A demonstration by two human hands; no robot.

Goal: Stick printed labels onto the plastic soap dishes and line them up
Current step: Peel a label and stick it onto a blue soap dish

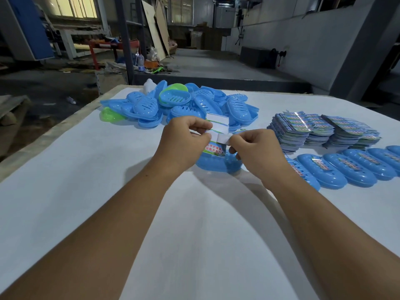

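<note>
My left hand pinches a white backing sheet that stands up above a printed label. My right hand pinches the label's edge at the white strip between both hands. Just beneath them a blue soap dish lies on the white table, partly hidden by my hands. A heap of blue soap dishes, with some green ones mixed in, sits at the table's far side. A row of labelled blue dishes runs along the right.
Stacks of printed labels lie at the right, behind the labelled row. The table's left edge drops to a dark floor with a wooden pallet. Beyond the table stand a steel post, clutter and a grey wall.
</note>
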